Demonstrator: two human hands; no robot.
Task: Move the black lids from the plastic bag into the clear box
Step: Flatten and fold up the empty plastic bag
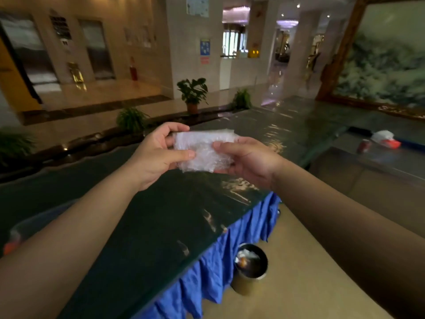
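Two hands: both raised above the table, pinching one plastic bag between them
Table (161, 226): long, dark glossy top, blue skirt (213, 272) hanging along its near edge
Clear box (41, 224): at the table's left end, mostly hidden behind the left forearm; contents cannot be told
Bin (250, 270): round, on the floor just beside the table skirt, rubbish inside
Left hand (154, 157): over the table's middle, thumb and fingers closed on the bag's left edge
Right hand (248, 157): over the table's right side, thumb on top and fingers beneath, closed on the bag's right edge
Plastic bag (202, 150): crumpled, translucent white, held clear of the table top; whether lids are inside cannot be told
Red can (364, 146): on a lower counter well to the right of the table
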